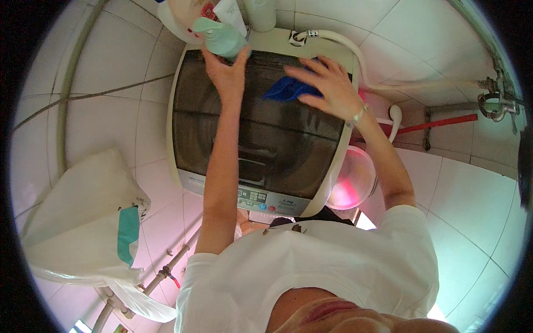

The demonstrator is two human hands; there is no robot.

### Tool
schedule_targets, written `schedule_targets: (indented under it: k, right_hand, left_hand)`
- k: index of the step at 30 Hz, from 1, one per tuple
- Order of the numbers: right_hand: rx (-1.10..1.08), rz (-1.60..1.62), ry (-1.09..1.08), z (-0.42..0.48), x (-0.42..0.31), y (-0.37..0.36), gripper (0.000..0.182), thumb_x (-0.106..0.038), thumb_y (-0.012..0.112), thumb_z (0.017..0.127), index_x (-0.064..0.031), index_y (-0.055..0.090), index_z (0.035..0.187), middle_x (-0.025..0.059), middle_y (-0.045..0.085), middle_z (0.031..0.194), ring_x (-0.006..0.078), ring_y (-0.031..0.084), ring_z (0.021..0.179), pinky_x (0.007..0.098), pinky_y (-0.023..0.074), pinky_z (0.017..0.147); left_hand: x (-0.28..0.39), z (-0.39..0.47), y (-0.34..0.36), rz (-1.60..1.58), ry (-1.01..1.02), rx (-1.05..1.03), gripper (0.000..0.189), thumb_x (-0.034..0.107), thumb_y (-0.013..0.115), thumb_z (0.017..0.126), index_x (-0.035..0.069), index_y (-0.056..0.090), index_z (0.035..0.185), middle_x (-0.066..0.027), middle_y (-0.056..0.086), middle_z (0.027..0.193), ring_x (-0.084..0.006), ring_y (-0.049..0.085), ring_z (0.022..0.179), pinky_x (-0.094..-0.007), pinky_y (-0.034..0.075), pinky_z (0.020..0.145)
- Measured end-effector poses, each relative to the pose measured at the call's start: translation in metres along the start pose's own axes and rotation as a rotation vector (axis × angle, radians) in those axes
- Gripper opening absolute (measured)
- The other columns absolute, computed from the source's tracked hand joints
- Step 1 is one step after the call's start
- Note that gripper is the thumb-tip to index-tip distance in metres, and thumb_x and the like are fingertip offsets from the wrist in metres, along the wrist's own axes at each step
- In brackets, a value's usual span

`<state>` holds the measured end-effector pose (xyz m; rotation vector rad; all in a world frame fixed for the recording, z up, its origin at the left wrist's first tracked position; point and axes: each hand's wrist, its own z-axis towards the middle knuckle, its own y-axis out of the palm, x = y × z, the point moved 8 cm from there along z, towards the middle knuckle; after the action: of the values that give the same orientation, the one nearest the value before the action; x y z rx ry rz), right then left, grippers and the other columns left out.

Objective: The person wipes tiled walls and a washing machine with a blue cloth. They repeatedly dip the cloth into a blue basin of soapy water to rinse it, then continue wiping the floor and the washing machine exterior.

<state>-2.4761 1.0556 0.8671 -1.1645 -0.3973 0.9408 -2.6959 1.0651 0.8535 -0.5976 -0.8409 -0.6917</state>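
My left hand (227, 75) grips a pale green plastic bottle (227, 41) at the back left of a top-loading washing machine. The machine's dark see-through lid (258, 125) fills the middle of the view, closed. Over the lid's back right part, my right hand (333, 85) has its fingers spread across a blue cloth (287, 89). Motion blurs this hand, and it hides part of the cloth. A bracelet circles the right wrist. Along the machine's near edge runs a grey control panel (254, 197) with buttons.
Behind the bottle stand a white tube (231, 16) and a pale container (261, 14). A white inlet hose (341, 39) runs from the machine to a wall tap (495, 104). A pinkish basin (354, 179) sits right of the machine. On the left hangs a large white bag (83, 224) near pipes (166, 268).
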Motion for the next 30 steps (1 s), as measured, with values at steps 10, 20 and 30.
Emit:
schedule_targets:
  k: [10, 20, 30]
  right_hand:
    - [0.142, 0.089, -0.027, 0.066, 0.018, 0.039, 0.036, -0.006, 0.061, 0.076, -0.0176, 0.057, 0.110, 0.0124, 0.053, 0.116, 0.0312, 0.048, 0.110, 0.0432, 0.0374, 0.095]
    - [-0.056, 0.061, 0.051, -0.021, -0.023, 0.036, 0.046, -0.008, 0.060, 0.072, -0.0192, 0.052, 0.116, 0.0116, 0.054, 0.114, 0.0320, 0.052, 0.105, 0.0407, 0.0448, 0.088]
    - [0.072, 0.428, 0.362, -0.070, 0.023, -0.044, 0.042, 0.000, 0.056, 0.071, -0.0121, 0.058, 0.111, 0.0123, 0.059, 0.107, 0.0290, 0.057, 0.098, 0.0356, 0.0468, 0.084]
  left_hand:
    - [-0.019, 0.017, -0.006, 0.098, -0.032, 0.018, 0.075, 0.021, 0.076, 0.070, -0.001, 0.033, 0.128, -0.0195, 0.041, 0.121, -0.0316, 0.043, 0.113, -0.0423, 0.035, 0.096]
    - [-0.003, 0.003, -0.023, 0.177, 0.000, 0.076, 0.066, 0.011, 0.070, 0.074, 0.000, 0.033, 0.128, -0.0194, 0.041, 0.121, -0.0323, 0.042, 0.113, -0.0419, 0.033, 0.096]
    - [0.163, 0.110, 0.026, 0.543, 0.625, -0.093, 0.049, 0.020, 0.065, 0.078, 0.006, 0.046, 0.122, -0.0185, 0.047, 0.120, -0.0325, 0.051, 0.104, -0.0421, 0.044, 0.084]
